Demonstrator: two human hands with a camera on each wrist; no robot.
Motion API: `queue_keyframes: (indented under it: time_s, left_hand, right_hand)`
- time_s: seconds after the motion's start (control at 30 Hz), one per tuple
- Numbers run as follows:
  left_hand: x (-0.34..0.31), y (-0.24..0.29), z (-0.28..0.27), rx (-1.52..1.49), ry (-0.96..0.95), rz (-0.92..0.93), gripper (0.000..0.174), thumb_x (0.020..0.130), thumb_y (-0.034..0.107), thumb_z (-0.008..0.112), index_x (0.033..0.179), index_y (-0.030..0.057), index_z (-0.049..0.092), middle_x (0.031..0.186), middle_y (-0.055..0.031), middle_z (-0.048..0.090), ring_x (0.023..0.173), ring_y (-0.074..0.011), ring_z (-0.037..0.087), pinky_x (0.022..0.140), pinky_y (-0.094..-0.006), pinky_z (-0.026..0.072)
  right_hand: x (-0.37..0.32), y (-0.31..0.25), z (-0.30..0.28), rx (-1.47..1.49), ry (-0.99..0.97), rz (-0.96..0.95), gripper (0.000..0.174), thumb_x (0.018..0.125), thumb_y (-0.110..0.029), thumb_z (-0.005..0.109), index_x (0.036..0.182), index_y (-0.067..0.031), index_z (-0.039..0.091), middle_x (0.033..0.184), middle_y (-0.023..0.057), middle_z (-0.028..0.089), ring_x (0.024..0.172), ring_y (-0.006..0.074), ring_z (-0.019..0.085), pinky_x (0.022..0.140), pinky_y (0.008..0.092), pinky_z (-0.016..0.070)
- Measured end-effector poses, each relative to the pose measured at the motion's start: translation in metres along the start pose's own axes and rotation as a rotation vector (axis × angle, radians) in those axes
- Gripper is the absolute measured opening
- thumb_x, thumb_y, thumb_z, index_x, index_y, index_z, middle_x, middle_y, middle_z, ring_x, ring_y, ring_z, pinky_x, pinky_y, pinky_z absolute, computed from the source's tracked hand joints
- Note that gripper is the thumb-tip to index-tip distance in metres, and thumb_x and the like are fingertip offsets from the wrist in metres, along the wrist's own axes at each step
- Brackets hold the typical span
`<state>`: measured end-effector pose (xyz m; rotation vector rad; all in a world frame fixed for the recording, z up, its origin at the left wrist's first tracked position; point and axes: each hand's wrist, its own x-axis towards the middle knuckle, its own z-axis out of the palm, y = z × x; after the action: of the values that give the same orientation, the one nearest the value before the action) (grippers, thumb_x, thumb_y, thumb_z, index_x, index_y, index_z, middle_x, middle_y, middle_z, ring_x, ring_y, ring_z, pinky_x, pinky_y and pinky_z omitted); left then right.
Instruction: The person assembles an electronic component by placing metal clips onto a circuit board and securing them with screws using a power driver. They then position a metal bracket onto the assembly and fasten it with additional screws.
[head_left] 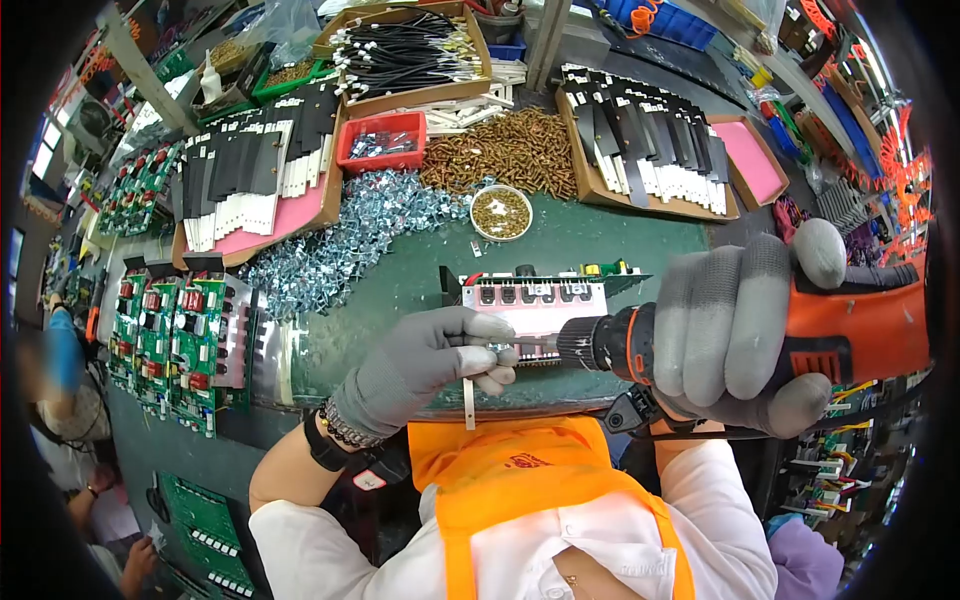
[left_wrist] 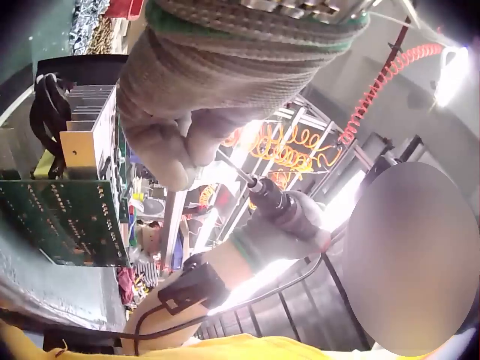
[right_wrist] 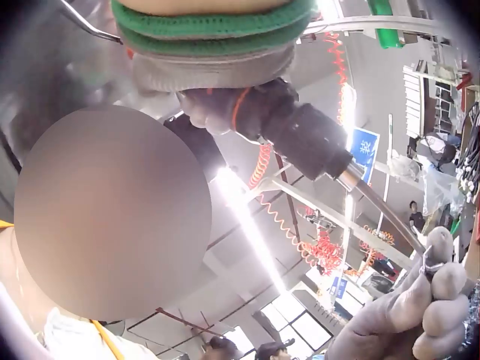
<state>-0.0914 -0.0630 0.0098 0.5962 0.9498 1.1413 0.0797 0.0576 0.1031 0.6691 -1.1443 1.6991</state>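
Orange drill [head_left: 872,330] gripped, metal strip [head_left: 468,405] pinched

Place: an electronics assembly workshop, laid out like a factory line.
Counter: a green counter [head_left: 400,290] crowded with parts kept in bulk.
Boards: rows of green circuit boards [head_left: 160,340] with red components stand along the left edge.
Hardware: a heap of brass screws [head_left: 515,150], a heap of silver metal clips [head_left: 350,240] and a small bowl of screws [head_left: 501,212].
Stock: cardboard trays of black-and-white strips [head_left: 640,135], a box of black cables [head_left: 400,55] and a red bin [head_left: 382,140].
Tooling: an orange power driver [head_left: 860,330]; coiled orange hoses [left_wrist: 390,75] hang from an overhead metal frame.
Clothing: an orange apron [head_left: 530,480].
People: another person [head_left: 68,355] is at the left beside more boards.
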Motion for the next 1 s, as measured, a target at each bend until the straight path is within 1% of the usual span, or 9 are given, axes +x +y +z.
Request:
queue_keyframes:
  time_s: [0.13, 0.27, 0.37, 0.47, 0.7, 0.73, 0.77, 0.87, 1.0]
  left_hand:
    - [0.001, -0.006, -0.004, -0.03, -0.009, 0.009, 0.024, 0.088, 0.002, 0.057, 0.11, -0.0087, 0.057, 0.099, -0.0153, 0.064, 0.083, -0.019, 0.065, 0.074, -0.0304, 0.0542]
    - [0.003, -0.008, -0.011, -0.06, -0.005, -0.005, 0.026, 0.088, 0.005, 0.058, 0.11, -0.008, 0.056, 0.095, -0.0113, 0.062, 0.077, -0.015, 0.063, 0.068, -0.0269, 0.0541]
    - [0.003, -0.007, -0.01, 0.0, 0.017, -0.007, 0.022, 0.087, 0.006, 0.058, 0.106, -0.0065, 0.056, 0.09, -0.0103, 0.061, 0.071, -0.0129, 0.06, 0.064, -0.0257, 0.0516]
    - [0.005, -0.007, -0.012, 0.038, 0.021, 0.014, 0.02, 0.086, 0.006, 0.058, 0.103, -0.0053, 0.056, 0.089, -0.0096, 0.061, 0.07, -0.0124, 0.06, 0.063, -0.0255, 0.0515]
    - [0.005, -0.002, -0.002, 0.057, 0.046, 0.026, 0.018, 0.084, 0.007, 0.059, 0.099, -0.0037, 0.057, 0.084, -0.0069, 0.061, 0.069, -0.0102, 0.059, 0.061, -0.024, 0.0512]
    - [0.005, 0.0, 0.003, 0.223, 0.12, 0.05, 0.018, 0.084, 0.007, 0.06, 0.098, -0.0037, 0.058, 0.081, -0.0061, 0.061, 0.067, -0.0099, 0.059, 0.061, -0.0236, 0.0512]
    - [0.006, 0.002, 0.007, 0.39, 0.19, 0.074, 0.017, 0.083, 0.008, 0.061, 0.096, -0.0037, 0.059, 0.079, -0.0053, 0.061, 0.066, -0.0095, 0.059, 0.06, -0.0232, 0.0513]
    - [0.022, 0.003, 0.006, 0.413, 0.192, 0.03, 0.018, 0.083, 0.01, 0.061, 0.095, -0.0043, 0.061, 0.075, -0.0047, 0.061, 0.064, -0.0094, 0.06, 0.058, -0.0232, 0.0515]
    - [0.042, 0.01, -0.008, 0.201, 0.107, -0.073, 0.026, 0.085, 0.01, 0.056, 0.105, -0.0059, 0.059, 0.076, -0.0063, 0.063, 0.062, -0.0098, 0.06, 0.054, -0.0232, 0.0502]
  right_hand:
    - [0.004, -0.004, -0.004, 0.081, -0.111, 0.02, 0.055, 0.088, -0.01, 0.067, 0.131, 0.0013, 0.033, 0.059, 0.0041, 0.052, 0.031, 0.01, 0.042, 0.029, 0.0232, 0.0386]
    - [0.004, -0.008, -0.002, -0.028, -0.092, -0.042, 0.052, 0.089, -0.009, 0.066, 0.128, 0.0033, 0.034, 0.051, 0.0005, 0.05, 0.032, 0.0101, 0.047, 0.031, 0.0233, 0.0425]
    - [0.007, -0.009, -0.003, 0.006, -0.202, 0.038, 0.052, 0.089, -0.009, 0.066, 0.128, 0.003, 0.034, 0.05, 0.0015, 0.051, 0.033, 0.0108, 0.048, 0.031, 0.0236, 0.0431]
    - [0.004, -0.008, 0.001, -0.012, -0.103, -0.023, 0.054, 0.088, -0.009, 0.068, 0.129, 0.0034, 0.034, 0.048, 0.0018, 0.051, 0.033, 0.0117, 0.049, 0.032, 0.0242, 0.0436]
    - [0.006, -0.003, -0.002, -0.007, -0.145, 0.037, 0.062, 0.086, -0.013, 0.072, 0.132, 0.0012, 0.034, 0.052, 0.0026, 0.053, 0.035, 0.0121, 0.048, 0.033, 0.0261, 0.0424]
    - [0.005, 0.0, -0.004, -0.002, -0.147, 0.049, 0.061, 0.085, -0.012, 0.071, 0.132, 0.0011, 0.034, 0.054, 0.003, 0.053, 0.037, 0.0122, 0.049, 0.035, 0.026, 0.0429]
    - [0.002, 0.002, -0.005, -0.024, -0.108, 0.064, 0.059, 0.085, -0.011, 0.07, 0.132, 0.001, 0.035, 0.056, 0.0034, 0.054, 0.039, 0.0122, 0.049, 0.036, 0.026, 0.0434]
    - [-0.006, 0.005, -0.003, -0.224, 0.126, 0.119, 0.056, 0.084, -0.008, 0.067, 0.131, 0.0007, 0.036, 0.061, 0.0047, 0.055, 0.046, 0.0124, 0.052, 0.042, 0.0258, 0.0448]
    - [-0.005, 0.008, -0.015, -0.402, 0.281, 0.213, 0.053, 0.082, -0.004, 0.063, 0.129, 0.0002, 0.039, 0.067, 0.0063, 0.057, 0.054, 0.0126, 0.055, 0.049, 0.0257, 0.0468]
